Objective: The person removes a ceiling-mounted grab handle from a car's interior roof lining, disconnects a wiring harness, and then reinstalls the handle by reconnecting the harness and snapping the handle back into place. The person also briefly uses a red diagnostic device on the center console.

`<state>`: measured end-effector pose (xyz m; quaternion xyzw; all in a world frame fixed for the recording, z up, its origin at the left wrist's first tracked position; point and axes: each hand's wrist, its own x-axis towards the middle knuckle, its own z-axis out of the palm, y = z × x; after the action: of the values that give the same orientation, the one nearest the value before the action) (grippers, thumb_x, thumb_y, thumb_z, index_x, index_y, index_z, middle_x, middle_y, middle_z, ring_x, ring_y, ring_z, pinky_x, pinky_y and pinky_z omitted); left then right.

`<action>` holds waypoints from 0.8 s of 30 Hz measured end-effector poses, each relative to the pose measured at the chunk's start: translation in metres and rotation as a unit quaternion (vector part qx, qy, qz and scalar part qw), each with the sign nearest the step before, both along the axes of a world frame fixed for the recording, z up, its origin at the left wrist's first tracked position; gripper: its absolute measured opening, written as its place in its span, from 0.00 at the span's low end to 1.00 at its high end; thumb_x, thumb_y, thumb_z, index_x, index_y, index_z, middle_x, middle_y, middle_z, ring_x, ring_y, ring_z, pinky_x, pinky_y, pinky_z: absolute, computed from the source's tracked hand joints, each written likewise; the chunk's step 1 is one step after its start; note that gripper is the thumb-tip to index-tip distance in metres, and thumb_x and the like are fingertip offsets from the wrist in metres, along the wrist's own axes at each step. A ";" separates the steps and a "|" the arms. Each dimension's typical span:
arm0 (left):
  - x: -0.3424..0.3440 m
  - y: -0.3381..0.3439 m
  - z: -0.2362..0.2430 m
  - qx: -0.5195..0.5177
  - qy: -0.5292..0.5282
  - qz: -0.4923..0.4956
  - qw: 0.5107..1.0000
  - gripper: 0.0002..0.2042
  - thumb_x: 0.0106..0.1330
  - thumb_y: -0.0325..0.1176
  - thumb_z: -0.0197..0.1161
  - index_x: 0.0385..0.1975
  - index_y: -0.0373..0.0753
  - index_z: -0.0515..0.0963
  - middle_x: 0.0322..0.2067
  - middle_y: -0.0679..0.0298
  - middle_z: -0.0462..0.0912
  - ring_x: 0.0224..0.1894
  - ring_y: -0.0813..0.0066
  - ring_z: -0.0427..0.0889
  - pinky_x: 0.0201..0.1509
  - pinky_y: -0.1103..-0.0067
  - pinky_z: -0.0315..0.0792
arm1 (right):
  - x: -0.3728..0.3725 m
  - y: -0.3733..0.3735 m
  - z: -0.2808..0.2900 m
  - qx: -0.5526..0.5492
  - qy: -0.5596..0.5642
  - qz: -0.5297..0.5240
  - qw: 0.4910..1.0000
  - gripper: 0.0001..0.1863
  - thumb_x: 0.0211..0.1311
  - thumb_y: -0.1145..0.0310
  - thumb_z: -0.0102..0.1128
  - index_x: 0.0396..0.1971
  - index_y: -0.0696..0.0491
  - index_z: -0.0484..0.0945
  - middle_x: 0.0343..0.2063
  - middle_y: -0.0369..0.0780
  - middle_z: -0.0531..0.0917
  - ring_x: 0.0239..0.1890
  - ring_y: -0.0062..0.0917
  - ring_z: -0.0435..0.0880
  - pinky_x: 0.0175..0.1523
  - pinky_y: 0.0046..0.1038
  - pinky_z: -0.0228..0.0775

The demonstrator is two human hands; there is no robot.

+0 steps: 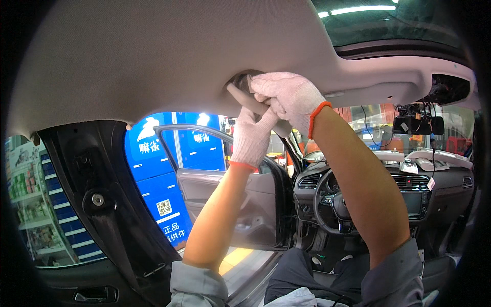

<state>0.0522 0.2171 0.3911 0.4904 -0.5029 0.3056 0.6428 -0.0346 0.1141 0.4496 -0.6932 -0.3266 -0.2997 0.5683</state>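
Both of my hands wear white knit gloves with orange cuffs and are raised to the car's roof lining (153, 56). A light grey grab handle (239, 95) hangs at the lining's edge, beside a dark recess. My left hand (252, 137) is closed around the handle from below. Just above and to its right, my right hand (292, 96) has its fingers bent together against the handle's mount. A small pale piece (249, 83) shows by those fingertips; whether they grip it is hidden. The handle's far end is mostly covered by my hands.
An open front door (225, 189) stands on the left, with blue cabinets (153, 189) beyond. The black pillar (97, 169) is bare, with a bolt showing. Ahead are the steering wheel (327, 204) and dashboard. Loose cables hang by the mirror (418, 125); white trim pieces (434, 159) lie on the dash.
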 end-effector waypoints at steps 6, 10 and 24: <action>-0.003 0.001 -0.001 0.002 0.026 0.004 1.000 0.23 0.67 0.37 0.65 0.55 0.29 0.71 0.45 0.59 0.82 0.48 0.74 0.79 0.54 0.77 0.72 | 0.008 -0.002 0.007 -0.080 -0.071 -0.047 0.993 0.14 0.67 0.60 0.61 0.27 0.55 0.77 0.15 0.29 0.68 0.18 0.12 0.62 0.24 0.21 0.54; -0.005 0.001 -0.003 -0.008 0.017 -0.016 1.000 0.23 0.66 0.38 0.67 0.54 0.30 0.72 0.45 0.60 0.80 0.47 0.76 0.77 0.52 0.79 0.70 | 0.022 -0.005 0.012 -0.087 -0.036 -0.062 0.994 0.15 0.67 0.59 0.62 0.25 0.53 0.75 0.14 0.30 0.68 0.16 0.12 0.62 0.22 0.22 0.53; 0.002 0.000 -0.003 -0.015 -0.010 -0.029 0.999 0.19 0.67 0.35 0.65 0.53 0.30 0.73 0.45 0.61 0.82 0.46 0.77 0.77 0.52 0.79 0.70 | 0.021 0.008 0.016 -0.064 -0.014 -0.105 0.992 0.15 0.69 0.55 0.59 0.33 0.54 0.79 0.20 0.31 0.73 0.20 0.15 0.66 0.27 0.23 0.61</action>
<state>0.0537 0.2166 0.3877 0.4629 -0.5183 0.2991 0.6540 -0.0134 0.1220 0.4656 -0.7547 -0.2782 -0.3457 0.4832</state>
